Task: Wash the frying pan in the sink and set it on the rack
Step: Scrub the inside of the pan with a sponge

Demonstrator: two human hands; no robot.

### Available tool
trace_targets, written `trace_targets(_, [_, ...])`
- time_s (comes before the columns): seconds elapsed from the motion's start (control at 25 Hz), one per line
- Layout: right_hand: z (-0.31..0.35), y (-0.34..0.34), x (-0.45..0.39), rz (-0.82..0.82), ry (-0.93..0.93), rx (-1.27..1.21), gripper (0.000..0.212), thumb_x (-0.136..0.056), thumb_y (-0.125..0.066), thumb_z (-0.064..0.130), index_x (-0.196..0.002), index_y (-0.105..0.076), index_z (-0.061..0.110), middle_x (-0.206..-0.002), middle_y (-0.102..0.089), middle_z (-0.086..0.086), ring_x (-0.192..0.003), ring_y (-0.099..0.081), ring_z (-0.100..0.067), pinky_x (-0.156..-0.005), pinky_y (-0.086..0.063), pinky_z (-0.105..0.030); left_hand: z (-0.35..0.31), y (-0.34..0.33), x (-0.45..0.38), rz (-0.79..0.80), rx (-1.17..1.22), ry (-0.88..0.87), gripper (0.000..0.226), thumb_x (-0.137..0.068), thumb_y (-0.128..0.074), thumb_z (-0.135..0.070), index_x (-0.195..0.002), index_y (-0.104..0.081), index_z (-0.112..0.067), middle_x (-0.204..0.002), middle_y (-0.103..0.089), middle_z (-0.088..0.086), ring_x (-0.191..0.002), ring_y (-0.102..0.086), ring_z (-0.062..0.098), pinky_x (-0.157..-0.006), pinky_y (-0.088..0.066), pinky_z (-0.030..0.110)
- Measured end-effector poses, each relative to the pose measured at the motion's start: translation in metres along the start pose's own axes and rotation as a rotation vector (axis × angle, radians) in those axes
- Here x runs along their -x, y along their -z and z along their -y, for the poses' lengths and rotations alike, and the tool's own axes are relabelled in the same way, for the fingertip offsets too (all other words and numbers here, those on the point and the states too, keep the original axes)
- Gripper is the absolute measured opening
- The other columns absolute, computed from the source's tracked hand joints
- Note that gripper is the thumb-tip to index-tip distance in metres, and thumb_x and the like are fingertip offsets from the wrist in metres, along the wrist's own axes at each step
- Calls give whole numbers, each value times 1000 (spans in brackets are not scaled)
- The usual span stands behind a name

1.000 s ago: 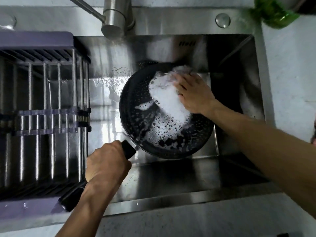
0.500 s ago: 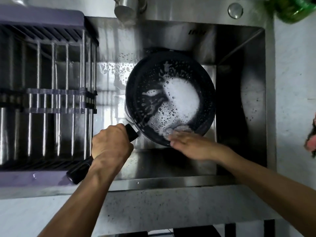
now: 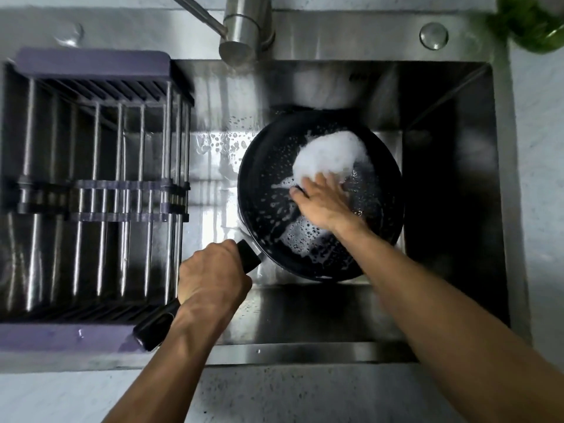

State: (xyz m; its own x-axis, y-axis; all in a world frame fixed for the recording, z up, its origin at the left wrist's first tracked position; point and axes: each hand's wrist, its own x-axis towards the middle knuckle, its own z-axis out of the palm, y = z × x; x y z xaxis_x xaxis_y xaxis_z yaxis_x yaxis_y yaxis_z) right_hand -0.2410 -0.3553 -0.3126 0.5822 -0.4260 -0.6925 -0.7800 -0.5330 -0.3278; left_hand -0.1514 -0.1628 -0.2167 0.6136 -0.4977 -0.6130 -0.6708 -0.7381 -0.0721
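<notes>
- The frying pan [image 3: 320,196] sits inside the steel sink [image 3: 451,178], tilted toward the viewer, its dark inside spotted with suds and bubbles.
- Half a second ago the right hand [image 3: 323,203] was at the pan's near rim; now it lies in the middle of the pan, fingers spread flat on the surface just below a white mound of foam [image 3: 331,157].
- The foam has shifted toward the far side of the pan.
- The left hand [image 3: 213,276] still grips the black handle [image 3: 158,325], fingers curled round it.
- Whether a sponge lies under the right palm cannot be told.
- The purple-framed rack [image 3: 91,190] spans the sink's left part.
- The faucet [image 3: 244,29] and a green object [image 3: 531,25] are cut off at the top edge.
</notes>
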Motion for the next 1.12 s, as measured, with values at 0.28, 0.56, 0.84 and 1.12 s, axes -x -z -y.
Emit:
trace_targets(0.28, [-65, 4, 28, 133, 81, 113, 51, -105, -22, 49, -155, -23, 36, -166, 6, 9, -153, 10, -21, -121, 2, -38, 1, -1, 1, 7, -4, -7, 30, -75, -64, -26, -104, -57, -21, -90, -64, 2, -73, -56, 22, -61, -36, 29])
trace_targets(0.56, [79, -21, -20, -145, 241, -730, 60, -104, -32, 42, -159, -10, 28, -166, 12, 2, -152, 12, -18, -122, 6, -39, 1, -1, 0, 11, -9, -10, 31, -73, -64, -28, -102, -56, -22, -90, -64, 1, -72, -55, 22, -61, -37, 29])
trace_targets(0.84, [-88, 28, 16, -138, -32, 585, 61, -101, -21, 52, -149, -40, 19, -165, -11, -15, -151, -9, -35, -120, -5, -51, 0, 5, 1, 26, 33, 0, 28, -75, -64, -22, -102, -58, -21, -72, -49, -3, -66, -50, 20, -59, -38, 30])
trace_targets(1.12, [23, -21, 55, 221, 380, -262, 47, -103, -43, 42, -148, -44, 28, -154, -36, 12, -141, -25, 2, -112, -16, -14, 0, 4, 0, 32, 35, 22, 29, -75, -64, -22, -103, -58, -21, -85, -62, 0, -69, -50, 19, -62, -42, 29])
